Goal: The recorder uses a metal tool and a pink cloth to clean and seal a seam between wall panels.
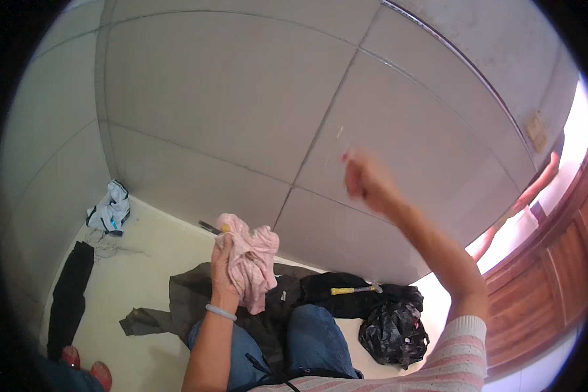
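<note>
My left hand (223, 274), with a pale band at its wrist, is closed around a crumpled pink cloth (251, 261) above my knees. A tool (210, 227) with a dark metal blade and a yellow part sticks out beside the cloth; how it is held is hidden. Raised before the tiled wall, my right hand (366, 179) is blurred by motion. Its fingers look curled closed, and whatever they hold, if anything, cannot be made out. Thin pale streaks show near its fingertips.
A hammer (352, 290) with a yellow handle lies on dark cloth at right, behind a black plastic bag (394, 333). Brown cloth (190, 291) spreads under my legs. White cloth (114, 209) and black cloth (68, 300) lie left. Another person's arm (536, 186) shows by the wooden door (542, 274).
</note>
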### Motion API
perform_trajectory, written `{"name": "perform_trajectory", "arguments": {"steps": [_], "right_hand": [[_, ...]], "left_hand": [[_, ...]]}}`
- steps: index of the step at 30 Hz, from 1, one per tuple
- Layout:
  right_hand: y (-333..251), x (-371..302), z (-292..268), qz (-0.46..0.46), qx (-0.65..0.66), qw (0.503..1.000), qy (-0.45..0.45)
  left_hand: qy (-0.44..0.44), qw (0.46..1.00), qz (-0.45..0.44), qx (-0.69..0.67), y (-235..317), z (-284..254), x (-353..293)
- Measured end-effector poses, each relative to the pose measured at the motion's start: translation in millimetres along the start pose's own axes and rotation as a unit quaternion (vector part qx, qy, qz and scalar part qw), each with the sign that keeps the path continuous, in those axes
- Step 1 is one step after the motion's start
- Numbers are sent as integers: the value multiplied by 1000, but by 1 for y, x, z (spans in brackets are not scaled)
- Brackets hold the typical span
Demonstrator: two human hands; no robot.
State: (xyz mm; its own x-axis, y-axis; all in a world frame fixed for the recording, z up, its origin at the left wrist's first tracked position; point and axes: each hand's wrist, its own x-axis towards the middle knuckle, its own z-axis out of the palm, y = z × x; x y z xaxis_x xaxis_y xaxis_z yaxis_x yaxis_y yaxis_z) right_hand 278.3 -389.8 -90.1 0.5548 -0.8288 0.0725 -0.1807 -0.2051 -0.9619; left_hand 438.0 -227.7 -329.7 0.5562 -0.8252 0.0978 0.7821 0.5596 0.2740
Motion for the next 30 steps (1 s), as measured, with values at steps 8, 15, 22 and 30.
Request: {"name": "perform_trajectory", "arguments": {"steps": [8, 15, 22, 30], "right_hand": [[-121, 93, 8, -169, 149, 971, 77], [-143, 119, -7, -183, 147, 965, 121], [-170, 134, -13, -216, 167, 952, 136], [-181, 141, -17, -196, 189, 952, 139]], "left_hand": [[25, 999, -24, 23, -3, 13, 5], [38, 999, -7, 30, -3, 12, 7], [36, 998, -7, 56, -4, -7, 11], [22, 999, -6, 41, -6, -6, 12]]}}
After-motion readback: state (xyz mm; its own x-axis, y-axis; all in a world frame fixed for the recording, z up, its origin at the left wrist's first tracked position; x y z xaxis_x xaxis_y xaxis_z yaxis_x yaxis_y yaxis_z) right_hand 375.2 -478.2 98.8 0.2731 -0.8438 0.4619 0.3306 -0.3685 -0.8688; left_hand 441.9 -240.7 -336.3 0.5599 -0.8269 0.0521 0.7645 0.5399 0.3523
